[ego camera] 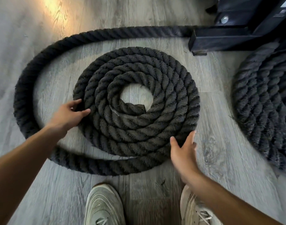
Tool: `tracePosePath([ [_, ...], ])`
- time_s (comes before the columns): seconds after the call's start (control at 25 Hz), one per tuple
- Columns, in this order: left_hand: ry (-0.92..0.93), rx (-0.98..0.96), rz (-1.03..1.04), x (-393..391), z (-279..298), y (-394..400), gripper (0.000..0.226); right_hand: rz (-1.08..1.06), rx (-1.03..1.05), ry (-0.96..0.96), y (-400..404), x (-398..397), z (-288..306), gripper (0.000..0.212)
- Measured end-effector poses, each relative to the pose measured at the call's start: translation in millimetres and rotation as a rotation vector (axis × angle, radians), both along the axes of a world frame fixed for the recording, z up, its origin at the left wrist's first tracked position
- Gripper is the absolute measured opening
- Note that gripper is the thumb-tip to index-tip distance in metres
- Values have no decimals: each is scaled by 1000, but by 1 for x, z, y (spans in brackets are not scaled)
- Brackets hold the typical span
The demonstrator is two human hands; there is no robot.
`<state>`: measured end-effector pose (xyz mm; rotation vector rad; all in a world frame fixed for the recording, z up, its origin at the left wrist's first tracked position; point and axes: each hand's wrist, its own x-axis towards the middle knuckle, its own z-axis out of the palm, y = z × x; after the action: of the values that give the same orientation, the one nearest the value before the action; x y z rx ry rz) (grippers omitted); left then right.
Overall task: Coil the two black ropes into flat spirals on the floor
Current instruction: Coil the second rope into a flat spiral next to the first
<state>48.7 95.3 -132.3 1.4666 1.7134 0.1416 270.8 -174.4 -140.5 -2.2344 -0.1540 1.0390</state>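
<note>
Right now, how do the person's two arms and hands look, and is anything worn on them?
Both forearms are bare as far as the frame shows: no sleeve is in view. The left hand and right hand carry no glove, and no ring, watch or band is visible. The nails look short.

- A black rope (135,103) lies as a flat spiral on the grey wooden floor (212,111); its loose outer turn runs wide to the black metal frame (233,38).
- The left hand (69,114) touches the left edge of the spiral, fingers spread.
- The right hand (183,151) touches its lower right edge, open.
- A second coil (265,103) lies at right.
- Two pale shoes (105,207) stand below.
</note>
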Motion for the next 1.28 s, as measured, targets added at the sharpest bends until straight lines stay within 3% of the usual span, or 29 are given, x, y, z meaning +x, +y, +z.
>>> tracePosePath([
  [0.16,156,-16,-37,-7,4,-33,82,-74,114,56,38,70,2,89],
  [0.28,246,-95,-152,0,14,-65,42,-41,131,-9,60,107,2,97],
  [0.36,199,-174,-169,2,22,-66,32,12,159,-124,56,102,-3,91],
  [0.48,210,55,-188,-5,23,-41,28,35,148,-231,26,56,-10,86],
  [0.56,277,180,-213,-7,19,-20,37,33,118,-167,2,17,-13,95],
  [0.64,317,178,-265,-6,10,-4,53,68,57,-58,-12,-16,-11,106],
  [0.76,345,156,-275,-1,4,7,60,79,25,34,-13,-31,-6,114],
  [1.0,321,65,-163,1,14,-13,56,39,85,18,12,23,-6,106],
  [1.16,409,-35,-280,4,13,-60,72,-14,112,5,39,83,4,107],
  [1.28,643,-25,-487,7,15,-82,79,-101,108,-10,49,93,-1,110],
])
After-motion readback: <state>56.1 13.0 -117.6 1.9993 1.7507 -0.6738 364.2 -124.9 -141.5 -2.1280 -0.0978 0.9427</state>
